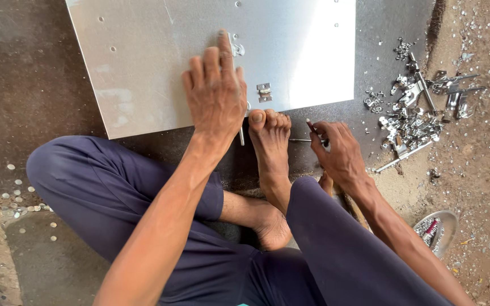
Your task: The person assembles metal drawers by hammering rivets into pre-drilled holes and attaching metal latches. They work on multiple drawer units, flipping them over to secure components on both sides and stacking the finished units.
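dusty floor: left hand (pixel 215 90) flat on metal sheet (pixel 160 56); right hand (pixel 338 150) grips a tool (pixel 312 127).

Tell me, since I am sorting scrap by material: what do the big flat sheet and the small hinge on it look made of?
The flat sheet looks like bare metal, perhaps aluminium or galvanised steel: dull silver, a bright glare patch, punched holes. The small hinge near its edge looks like plated steel, shinier than the sheet. The left hand presses on the sheet.
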